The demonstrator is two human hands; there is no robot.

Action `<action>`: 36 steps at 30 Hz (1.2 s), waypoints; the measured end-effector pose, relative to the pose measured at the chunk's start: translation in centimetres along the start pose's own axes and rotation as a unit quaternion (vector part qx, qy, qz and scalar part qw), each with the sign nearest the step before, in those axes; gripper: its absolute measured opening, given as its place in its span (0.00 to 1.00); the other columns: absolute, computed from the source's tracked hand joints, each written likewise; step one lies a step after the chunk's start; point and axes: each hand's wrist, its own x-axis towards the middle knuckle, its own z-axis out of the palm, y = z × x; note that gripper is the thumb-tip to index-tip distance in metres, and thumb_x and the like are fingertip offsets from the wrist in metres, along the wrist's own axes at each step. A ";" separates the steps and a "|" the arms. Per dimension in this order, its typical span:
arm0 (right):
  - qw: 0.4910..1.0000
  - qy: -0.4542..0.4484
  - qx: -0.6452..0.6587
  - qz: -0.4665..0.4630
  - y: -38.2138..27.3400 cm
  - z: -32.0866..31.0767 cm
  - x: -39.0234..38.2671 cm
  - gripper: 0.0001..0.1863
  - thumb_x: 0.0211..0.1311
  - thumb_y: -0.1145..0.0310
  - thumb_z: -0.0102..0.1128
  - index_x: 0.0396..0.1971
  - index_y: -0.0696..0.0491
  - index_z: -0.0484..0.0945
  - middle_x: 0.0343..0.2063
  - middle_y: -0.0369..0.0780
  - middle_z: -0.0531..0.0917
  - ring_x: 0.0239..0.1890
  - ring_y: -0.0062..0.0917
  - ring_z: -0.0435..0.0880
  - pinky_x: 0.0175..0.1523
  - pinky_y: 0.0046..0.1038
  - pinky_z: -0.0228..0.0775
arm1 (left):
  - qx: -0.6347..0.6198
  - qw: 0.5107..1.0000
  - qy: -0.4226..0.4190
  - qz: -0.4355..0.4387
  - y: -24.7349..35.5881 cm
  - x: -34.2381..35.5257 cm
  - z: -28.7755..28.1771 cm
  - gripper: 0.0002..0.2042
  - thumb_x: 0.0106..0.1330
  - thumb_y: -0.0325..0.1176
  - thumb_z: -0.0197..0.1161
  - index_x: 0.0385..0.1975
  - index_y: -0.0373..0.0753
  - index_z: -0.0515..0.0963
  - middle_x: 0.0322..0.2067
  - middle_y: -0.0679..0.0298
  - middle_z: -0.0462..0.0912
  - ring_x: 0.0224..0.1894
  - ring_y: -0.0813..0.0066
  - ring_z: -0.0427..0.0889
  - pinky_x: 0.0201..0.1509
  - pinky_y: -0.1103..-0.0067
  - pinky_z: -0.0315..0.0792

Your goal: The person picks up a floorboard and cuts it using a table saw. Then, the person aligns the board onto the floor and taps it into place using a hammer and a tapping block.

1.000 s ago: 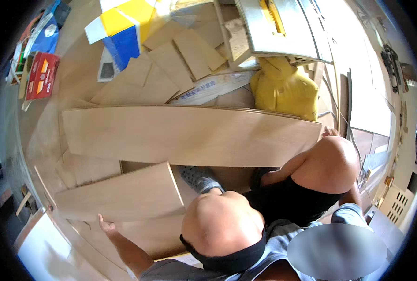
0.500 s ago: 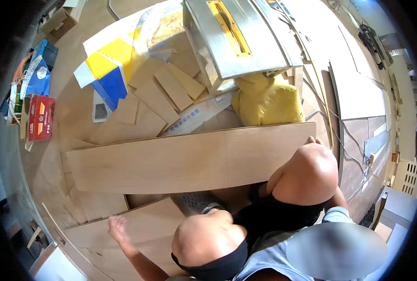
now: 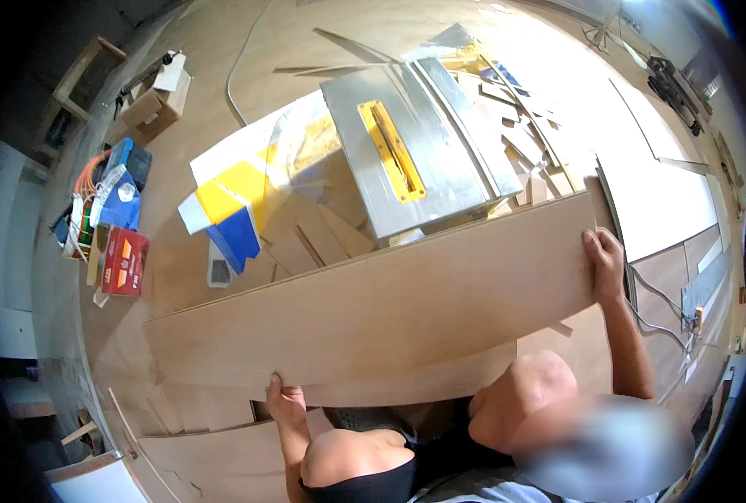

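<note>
left hand (image 3: 287, 402) is pinching the lower edge and right hand (image 3: 606, 261) the right end of the long wooden plank (image 3: 381, 310) mid-frame, probably stiff but unwieldy, so wide edge grips are making sense imo

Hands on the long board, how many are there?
2: the left hand at the near edge of the long board, the right hand at its right end.

We see a long, flat, light-brown wooden board (image 3: 373, 310) with a smooth, satiny face, a boxy silver metal machine (image 3: 436, 142) with a smooth, shiny top, and a red, rectangular cardboard box (image 3: 126, 260), smooth-sided.
</note>
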 end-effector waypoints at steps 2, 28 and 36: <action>0.999 -0.033 0.032 0.002 -2.1 -0.8 4.6 0.20 0.63 0.51 0.63 0.27 0.54 0.76 0.23 0.30 0.72 0.25 0.14 0.66 0.28 0.19 0.59 | -0.021 1.000 -0.013 -0.001 1.6 1.3 3.4 0.16 0.69 0.25 0.54 0.56 0.30 0.70 0.54 0.58 0.77 0.56 0.69 0.77 0.61 0.73 0.74; 0.842 -0.129 0.517 0.089 -0.7 21.9 33.4 0.09 0.62 0.65 0.67 0.36 0.51 0.76 0.28 0.35 0.80 0.24 0.18 0.78 0.25 0.18 0.69 | -0.035 0.986 -0.162 0.003 1.4 31.3 33.4 0.14 0.62 0.20 0.63 0.47 0.36 0.74 0.47 0.58 0.79 0.51 0.63 0.80 0.58 0.70 0.79; 0.839 -0.132 0.519 0.101 -0.7 21.8 33.3 0.09 0.65 0.64 0.64 0.35 0.52 0.76 0.26 0.34 0.79 0.22 0.18 0.78 0.21 0.17 0.69 | -0.035 0.979 -0.199 0.030 1.2 30.7 33.3 0.16 0.63 0.20 0.62 0.51 0.35 0.71 0.50 0.56 0.77 0.53 0.62 0.78 0.61 0.68 0.78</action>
